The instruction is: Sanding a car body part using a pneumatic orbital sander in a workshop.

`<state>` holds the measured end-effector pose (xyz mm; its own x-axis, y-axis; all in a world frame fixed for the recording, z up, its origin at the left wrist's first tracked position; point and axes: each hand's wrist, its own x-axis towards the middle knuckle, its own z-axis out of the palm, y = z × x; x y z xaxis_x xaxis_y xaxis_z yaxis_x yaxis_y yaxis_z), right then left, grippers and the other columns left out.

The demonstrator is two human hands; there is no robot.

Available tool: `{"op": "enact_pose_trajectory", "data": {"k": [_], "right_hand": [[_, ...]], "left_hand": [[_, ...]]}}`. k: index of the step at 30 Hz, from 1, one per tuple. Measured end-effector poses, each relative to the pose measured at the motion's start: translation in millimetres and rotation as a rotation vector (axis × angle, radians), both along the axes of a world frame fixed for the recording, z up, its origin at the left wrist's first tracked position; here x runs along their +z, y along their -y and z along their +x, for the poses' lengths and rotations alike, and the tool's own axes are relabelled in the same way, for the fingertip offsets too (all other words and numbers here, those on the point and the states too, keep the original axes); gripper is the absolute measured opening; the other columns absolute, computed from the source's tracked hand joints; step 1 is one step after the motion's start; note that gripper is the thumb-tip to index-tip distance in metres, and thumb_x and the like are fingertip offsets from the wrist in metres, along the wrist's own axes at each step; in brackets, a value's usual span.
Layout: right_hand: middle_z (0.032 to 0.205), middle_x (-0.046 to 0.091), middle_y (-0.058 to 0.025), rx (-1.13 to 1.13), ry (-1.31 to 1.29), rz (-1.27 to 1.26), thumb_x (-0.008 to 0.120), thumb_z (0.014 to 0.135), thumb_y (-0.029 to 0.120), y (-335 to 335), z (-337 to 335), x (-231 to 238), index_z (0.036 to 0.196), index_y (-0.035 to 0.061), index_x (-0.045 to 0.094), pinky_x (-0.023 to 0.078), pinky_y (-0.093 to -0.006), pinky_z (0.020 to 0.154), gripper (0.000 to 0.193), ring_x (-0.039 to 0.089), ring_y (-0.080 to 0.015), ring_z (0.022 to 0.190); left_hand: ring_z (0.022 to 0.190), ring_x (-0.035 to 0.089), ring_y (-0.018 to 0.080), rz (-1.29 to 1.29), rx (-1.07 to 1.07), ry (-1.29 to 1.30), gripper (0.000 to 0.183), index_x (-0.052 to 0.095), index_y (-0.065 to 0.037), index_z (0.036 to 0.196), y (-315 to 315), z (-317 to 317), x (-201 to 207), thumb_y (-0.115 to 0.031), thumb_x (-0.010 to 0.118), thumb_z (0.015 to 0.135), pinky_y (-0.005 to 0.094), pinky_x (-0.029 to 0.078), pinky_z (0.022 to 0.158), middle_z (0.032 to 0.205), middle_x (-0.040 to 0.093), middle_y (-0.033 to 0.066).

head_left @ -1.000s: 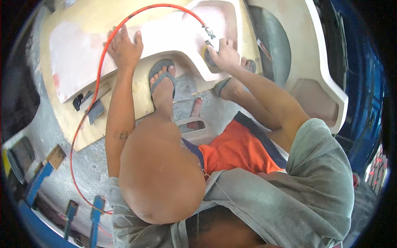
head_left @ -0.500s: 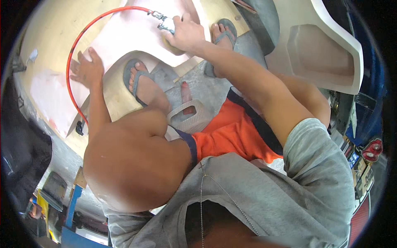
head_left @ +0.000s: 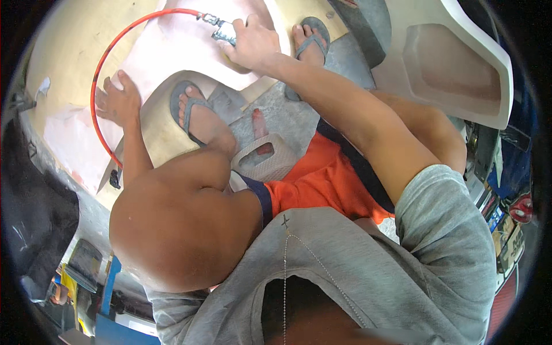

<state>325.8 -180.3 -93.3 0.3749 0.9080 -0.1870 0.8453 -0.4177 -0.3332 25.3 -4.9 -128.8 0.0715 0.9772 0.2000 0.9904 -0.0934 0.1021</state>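
Note:
My right hand (head_left: 256, 45) is wrapped over an air sander (head_left: 226, 33) with a silvery body. The sander rests on a large, pale pinkish-white shaped panel (head_left: 178, 54), and its pad is mostly hidden under my palm. A red air hose (head_left: 107, 57) runs from the tool's fitting, arcs to the left and comes down past my left wrist. Fingers spread, my left hand (head_left: 121, 99) lies on the panel's left part, beside and partly behind the hose.
My sandalled feet (head_left: 198, 112) stand at the panel's near edge. Below me is a beige plastic stool (head_left: 276, 164) with a slot. Another white moulded part (head_left: 402, 77) stands at the right, and boxes (head_left: 509, 247) crowd the far right. A dark sheet (head_left: 43, 218) hangs at the left.
My right hand and the sander have shifted slightly left over the panel. The left hand stays spread in nearly the same place. The whole view has moved a little.

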Motion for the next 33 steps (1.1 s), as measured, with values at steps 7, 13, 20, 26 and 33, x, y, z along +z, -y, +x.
{"op": "enact_pose_trajectory", "data": {"k": [7, 13, 20, 26, 33], "right_hand": [[0.130, 0.058, -0.0267, 0.005, -0.005, 0.054, 0.058, 0.094, 0.059, -23.7, 15.4, 10.3, 0.130, 0.0044, 0.061, 0.055, -0.0507, 0.092, 0.065, 0.068, -0.0388, 0.112], [0.127, 0.060, -0.0336, 0.078, -0.052, 0.012, 0.051, 0.098, 0.057, -50.0, 26.7, 29.4, 0.132, -0.0055, 0.056, 0.053, -0.0519, 0.093, 0.071, 0.068, -0.0450, 0.105], [0.122, 0.066, -0.0255, 0.015, -0.053, 0.042, 0.062, 0.095, 0.056, -48.1, 9.0, 18.8, 0.133, -0.0033, 0.056, 0.054, -0.0474, 0.094, 0.071, 0.069, -0.0392, 0.106], [0.124, 0.059, -0.0269, 0.002, 0.027, 0.004, 0.055, 0.096, 0.060, -30.0, -8.8, 3.5, 0.128, 0.0017, 0.059, 0.055, -0.0515, 0.091, 0.066, 0.068, -0.0417, 0.108], [0.120, 0.058, -0.0279, 0.016, 0.052, 0.034, 0.061, 0.093, 0.059, -31.8, -0.5, 10.1, 0.118, 0.0018, 0.061, 0.057, -0.0547, 0.081, 0.062, 0.070, -0.0453, 0.094]], "left_hand": [[0.155, 0.025, 0.0397, -0.007, 0.002, 0.004, 0.073, 0.053, -0.014, 0.151, -0.3, -0.5, -3.4, -0.065, 0.041, 0.100, 0.0618, 0.012, 0.124, 0.163, 0.037, 0.0210], [0.156, 0.021, 0.0385, -0.043, 0.018, 0.023, 0.076, 0.049, -0.013, 0.153, 1.9, 2.0, 2.5, -0.067, 0.037, 0.101, 0.0609, 0.009, 0.126, 0.165, 0.034, 0.0197], [0.153, 0.028, 0.0381, -0.033, -0.002, 0.064, 0.074, 0.054, -0.009, 0.148, 6.9, 1.7, 7.6, -0.063, 0.041, 0.101, 0.0611, 0.016, 0.124, 0.160, 0.042, 0.0225], [0.154, 0.028, 0.0378, -0.026, 0.045, 0.029, 0.070, 0.056, -0.012, 0.148, 3.9, 5.7, 10.4, -0.062, 0.045, 0.099, 0.0604, 0.014, 0.125, 0.160, 0.041, 0.0228], [0.151, 0.031, 0.0390, 0.017, 0.020, 0.046, 0.069, 0.057, -0.010, 0.146, 6.4, 7.1, 13.5, -0.059, 0.048, 0.099, 0.0637, 0.014, 0.124, 0.157, 0.044, 0.0223]]}}
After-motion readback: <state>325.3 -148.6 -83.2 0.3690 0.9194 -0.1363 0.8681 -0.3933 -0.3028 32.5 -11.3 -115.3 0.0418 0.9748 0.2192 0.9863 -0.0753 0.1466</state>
